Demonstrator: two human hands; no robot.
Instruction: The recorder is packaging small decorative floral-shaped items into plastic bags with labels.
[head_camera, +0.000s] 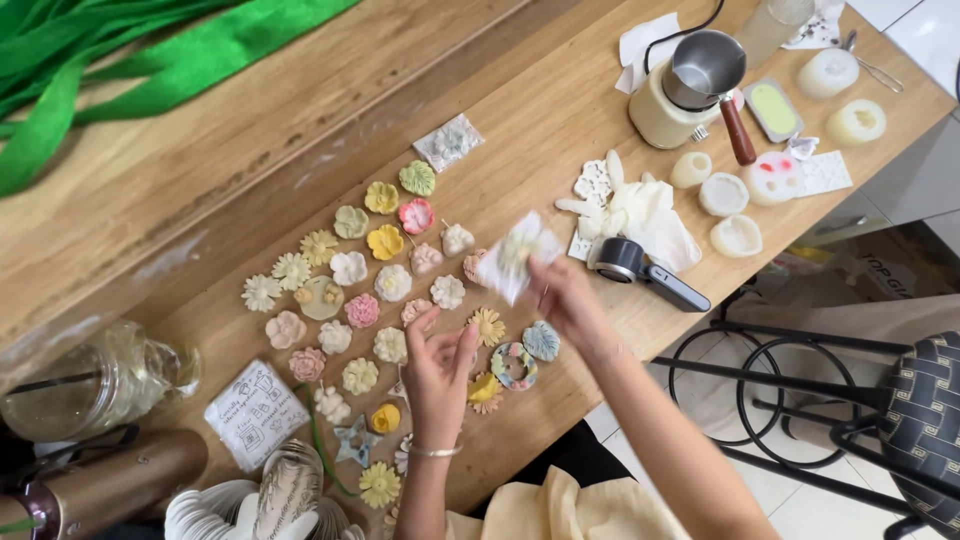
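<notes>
My right hand (568, 300) holds a clear flexible square mould (517, 255) with a pale flower shape in it, lifted above the wooden table (520, 110); it is blurred by motion. Just below it, my left hand (438, 368) hovers with fingers spread and nothing in them. A thin bracelet is on that wrist. Under and around both hands lie several small flower-shaped pieces, among them a yellow daisy (488, 326), a blue flower (541, 341) and a multicoloured ring (513, 365).
Rows of pastel flowers (362, 268) cover the table's left-middle. A metal pot on a cream heater (688, 92), white round moulds (737, 235), a dark handled tool (646, 272) and white gloves lie right. Green ribbon (120, 70) at top left, a plastic cup (95, 380) at left, black stools (850, 400) beside the table.
</notes>
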